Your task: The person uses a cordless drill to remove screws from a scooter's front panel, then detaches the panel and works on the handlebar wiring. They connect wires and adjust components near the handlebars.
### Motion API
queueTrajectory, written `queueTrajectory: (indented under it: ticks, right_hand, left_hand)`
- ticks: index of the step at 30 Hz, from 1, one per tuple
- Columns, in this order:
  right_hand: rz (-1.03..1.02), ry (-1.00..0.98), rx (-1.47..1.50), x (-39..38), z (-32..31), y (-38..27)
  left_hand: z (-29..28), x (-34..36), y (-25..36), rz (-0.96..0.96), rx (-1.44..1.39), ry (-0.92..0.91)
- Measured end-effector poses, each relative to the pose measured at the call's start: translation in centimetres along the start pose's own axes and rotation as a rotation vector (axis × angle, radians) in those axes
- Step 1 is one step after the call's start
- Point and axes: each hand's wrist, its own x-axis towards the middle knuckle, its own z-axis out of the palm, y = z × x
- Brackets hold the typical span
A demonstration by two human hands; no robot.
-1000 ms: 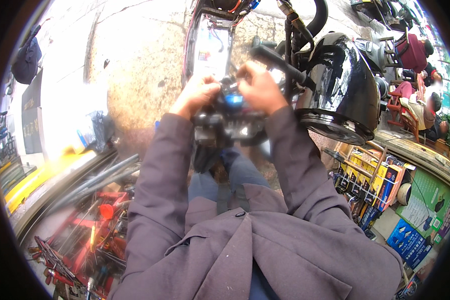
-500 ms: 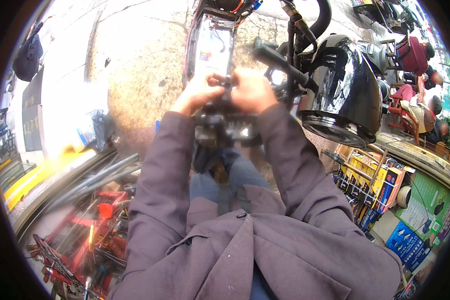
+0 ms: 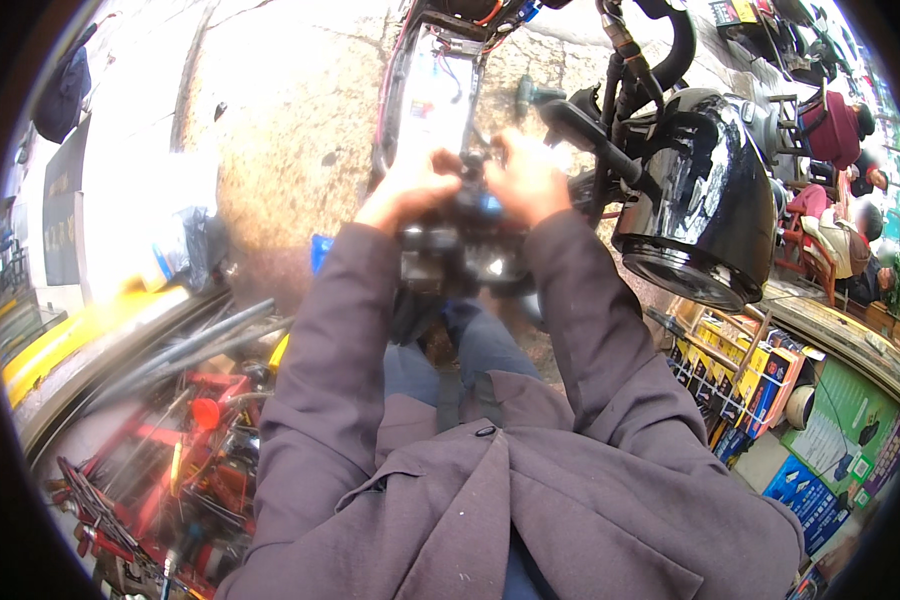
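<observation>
Both hands are at the middle of a partly dismantled vehicle. My left hand [image 3: 415, 185] has its fingers curled at a small dark part just below the long pale open channel [image 3: 432, 80]; what it grips is too blurred to make out. My right hand [image 3: 530, 180], across from it, is also curled, its fingertips at the same dark assembly [image 3: 450, 255], where a small blue patch [image 3: 490, 203] shows. What it holds is hidden. A black rod with a thick grip [image 3: 580, 125] and a large glossy black housing [image 3: 700, 190] stand to the right.
A green power tool [image 3: 525, 95] lies on the ground [image 3: 270, 120]. A red tray of hand tools [image 3: 200, 470] and long pipes [image 3: 180, 350] are at lower left, stacked boxes [image 3: 775, 370] at lower right. Seated people [image 3: 835, 235] are at the right rim, a dark bag [image 3: 62, 95] at upper left.
The vehicle sits a little farther right and lower in the picture. Both hands stay at the same assembly; my right hand's fingers have shifted, showing more of the blue patch than half a second ago.
</observation>
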Motion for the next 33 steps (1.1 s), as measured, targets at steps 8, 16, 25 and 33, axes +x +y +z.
queueTrajectory:
  ticks: [8,16,25,33]
  right_hand:
    - [0.051,-0.076,-0.095,1.3,0.1,-0.9]
    - [0.102,-0.223,-0.079,1.6,-0.2,-0.4]
    - [0.047,-0.110,0.166,0.6,-0.1,0.9]
    - [-0.005,-0.176,0.261,0.0,-0.3,0.9]
  left_hand:
    - [1.2,-2.0,5.5,-0.108,0.558,0.117]
    - [3.0,-2.4,5.7,-0.016,0.724,0.156]
    - [1.2,-2.1,2.3,-0.107,0.028,0.055]
    - [1.1,-2.7,2.0,-0.056,-0.114,0.023]
